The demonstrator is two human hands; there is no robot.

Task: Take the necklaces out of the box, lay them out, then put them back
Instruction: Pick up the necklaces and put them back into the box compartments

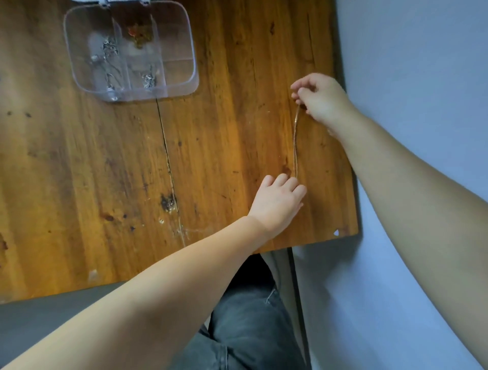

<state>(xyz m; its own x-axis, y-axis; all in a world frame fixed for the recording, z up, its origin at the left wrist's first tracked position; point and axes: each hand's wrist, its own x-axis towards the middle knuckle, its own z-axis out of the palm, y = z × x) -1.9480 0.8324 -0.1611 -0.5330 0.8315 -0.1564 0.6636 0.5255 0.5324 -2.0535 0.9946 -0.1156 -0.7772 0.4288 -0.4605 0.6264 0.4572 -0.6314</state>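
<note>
A thin gold necklace (295,142) lies stretched in a straight line on the wooden table (211,158), near its right edge. My right hand (320,99) pinches the chain's far end. My left hand (280,202) is closed over the near end, with the fingertips hiding it. At the table's far left stands a clear plastic box (184,52) with several compartments. Silver necklaces (109,50) fill its left compartment, a gold and red piece (137,35) lies in the upper middle one, and a small silver piece (148,79) in the lower middle one.
The table's right edge meets a pale wall (422,66). Its near edge runs below my left forearm, with my dark trousers (250,317) beneath. The box's open lid (126,2) shows at the top of the view. A long crack (166,148) runs down the tabletop.
</note>
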